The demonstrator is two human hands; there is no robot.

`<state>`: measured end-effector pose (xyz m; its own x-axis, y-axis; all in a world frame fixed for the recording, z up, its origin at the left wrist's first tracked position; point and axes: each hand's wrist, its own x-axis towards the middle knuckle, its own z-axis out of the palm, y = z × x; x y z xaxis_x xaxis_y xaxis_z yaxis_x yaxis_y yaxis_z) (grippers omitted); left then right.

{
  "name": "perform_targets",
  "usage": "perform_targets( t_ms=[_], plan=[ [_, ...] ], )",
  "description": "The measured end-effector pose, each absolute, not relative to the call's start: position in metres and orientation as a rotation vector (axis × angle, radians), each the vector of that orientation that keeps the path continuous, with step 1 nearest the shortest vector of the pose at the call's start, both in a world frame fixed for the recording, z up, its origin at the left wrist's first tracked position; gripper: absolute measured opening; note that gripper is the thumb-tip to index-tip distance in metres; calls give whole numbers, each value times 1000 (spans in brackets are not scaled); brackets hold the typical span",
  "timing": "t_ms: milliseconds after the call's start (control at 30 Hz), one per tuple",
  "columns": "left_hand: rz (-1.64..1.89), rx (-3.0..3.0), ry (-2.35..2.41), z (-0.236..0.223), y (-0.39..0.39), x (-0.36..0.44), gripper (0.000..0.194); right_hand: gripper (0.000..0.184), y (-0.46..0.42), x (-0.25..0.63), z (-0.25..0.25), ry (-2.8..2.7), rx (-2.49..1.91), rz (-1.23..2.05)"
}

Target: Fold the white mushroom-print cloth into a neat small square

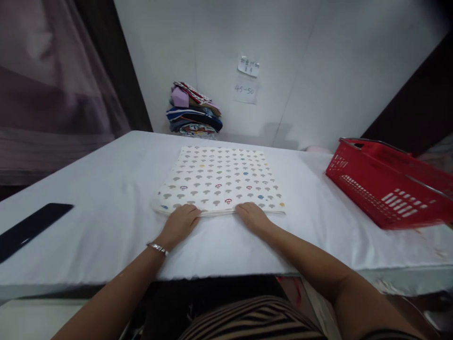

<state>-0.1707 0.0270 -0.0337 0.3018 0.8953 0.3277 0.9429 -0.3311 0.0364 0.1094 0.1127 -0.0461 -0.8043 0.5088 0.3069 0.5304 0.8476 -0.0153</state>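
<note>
your left hand (181, 222) and your right hand (253, 216) are both on the near edge of the mushroom-print cloth (221, 179), fingers over its top; you cannot tell from here whether either one is pinching the layers or just pressing on them. your hands are apart, with part of the folded edge showing between them. the cloth lies folded and flat in front of you on the white-covered table (130, 245), its print mostly grey with a few red, blue and yellow mushrooms. a silver bracelet (158, 248) circles your left wrist. well to the left of the cloth is a dark flat object (31, 226). to the right sits a red basket (389, 184). beyond the far edge, a stack of folded fabrics (194, 111) stands near the wall (219, 38), where a paper label (245, 89) reads "45-50".
</note>
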Motion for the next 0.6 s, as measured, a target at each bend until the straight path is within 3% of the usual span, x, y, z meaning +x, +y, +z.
perform_targets(
  t_ms=[200, 300, 467, 600],
  plan=[
    [-505, -2421, -1708, -38, 32, -174, 25, 29, 115, 223, -41, -2360, -1229, 29],
    [-511, -2434, -1730, -38, 33, -174, 27, 25, 117, 257, -40, -2001, -1535, 345],
    [-546, -2435, -1755, -36, 33, -174, 29, 25, 127, 259, -36, -1659, -1751, 960],
    [-573, -2433, -1743, -38, 32, -175, 31, 31, 137, 243, -26, -1673, -1851, 1020]
  ],
)
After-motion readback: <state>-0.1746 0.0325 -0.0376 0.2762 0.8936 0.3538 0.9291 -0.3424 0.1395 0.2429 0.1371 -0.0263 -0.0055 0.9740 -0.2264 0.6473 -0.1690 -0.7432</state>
